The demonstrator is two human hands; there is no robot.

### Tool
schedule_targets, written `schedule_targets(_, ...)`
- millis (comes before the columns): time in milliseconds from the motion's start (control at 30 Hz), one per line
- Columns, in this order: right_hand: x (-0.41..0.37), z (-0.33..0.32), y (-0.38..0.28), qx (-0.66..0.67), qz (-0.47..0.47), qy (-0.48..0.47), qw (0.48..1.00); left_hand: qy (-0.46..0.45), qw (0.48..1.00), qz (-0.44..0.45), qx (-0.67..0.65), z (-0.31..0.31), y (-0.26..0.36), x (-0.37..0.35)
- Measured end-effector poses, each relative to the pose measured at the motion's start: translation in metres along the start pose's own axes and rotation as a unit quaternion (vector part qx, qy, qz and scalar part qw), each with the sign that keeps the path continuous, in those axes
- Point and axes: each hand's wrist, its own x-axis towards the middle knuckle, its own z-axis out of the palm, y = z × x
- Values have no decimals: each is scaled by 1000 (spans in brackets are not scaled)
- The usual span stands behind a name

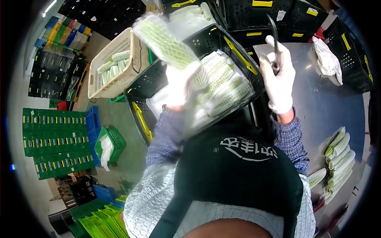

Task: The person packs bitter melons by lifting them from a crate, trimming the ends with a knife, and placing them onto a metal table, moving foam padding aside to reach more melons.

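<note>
My left hand [177,85], in a white glove, is closed around a long pale-green gourd [162,41] in a white foam net sleeve. Both are smeared by motion above a black crate [139,89]. Inside that crate lie several more netted gourds [228,91] on white liner sheets. Over the steel table's near edge, my gloved right hand [281,79] grips a tool with a thin, dark, curved blade [274,33] pointing up. Its exact kind I cannot make out.
A beige basket [133,65] with gourds stands left of the crate. The steel table [325,111] carries netted gourds [339,162] and a crumpled white bag [327,59]. Black crates [262,18] line the back; green crates [55,131] are stacked left.
</note>
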Motion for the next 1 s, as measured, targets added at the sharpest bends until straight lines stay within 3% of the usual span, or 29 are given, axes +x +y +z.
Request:
schedule_targets(100, -8, -6, 32, -165, -45, -23, 985, 71, 922, -153, -350, 11, 10, 12)
schedule_targets(133, -19, -3, 26, -186, -2, -47, 981, 79, 919, -155, -353, 9, 10, 11)
schedule_targets(167, -25, 4, 32, -201, -97, -28, 974, 75, 942, -127, -301, 3, -4, 13)
schedule_targets(200, -27, 6, 34, -198, -131, -56, 970, 73, 961, -99, -249, 3, -10, 15)
schedule_targets(300, -29, 10, 38, -221, -220, -98, 945, 88, 889, -222, -391, 5, -19, 16)
schedule_targets(333, -28, 13, 38, -264, -222, -99, 933, 82, 947, -153, -271, 8, -42, 10)
schedule_targets(400, -25, 21, 38, -315, -232, -97, 915, 44, 987, -90, -127, 4, -70, 2)
schedule_targets(533, -12, 29, 48, -294, -301, -33, 907, 7, 998, -59, -6, 14, -68, -2)
schedule_targets(567, -9, 30, 51, -281, -321, -12, 904, 8, 996, -73, -44, 9, -73, -2)
schedule_targets(600, -7, 24, 54, -277, -273, -47, 920, 10, 993, -87, -81, 7, -76, -3)
schedule_targets(633, -2, 20, 48, -417, -281, -28, 864, 3, 970, -141, -199, 9, -69, -4)
schedule_targets(667, 9, 12, 47, -386, -242, -7, 890, 0, 930, -192, -313, 11, -60, -7)
schedule_targets(700, 20, -5, 65, -413, -142, 32, 899, 0, 874, -238, -423, 12, -49, -12)
schedule_targets(733, 31, -21, 83, -437, -39, 65, 896, 37, 734, -352, -579, 18, -28, -13)
schedule_targets(833, 42, -54, 109, -293, -95, 85, 948, 44, 755, -324, -568, 24, -27, -12)
schedule_targets(867, 33, -53, 110, -240, -89, 30, 966, 45, 773, -313, -550, 25, -33, -12)
schedule_targets(900, 26, -42, 89, -186, -85, -19, 979, 36, 804, -295, -516, 27, -37, -10)
schedule_targets(1000, 5, -10, 43, -51, 48, -131, 989, -14, 934, -201, -296, 35, -52, -7)
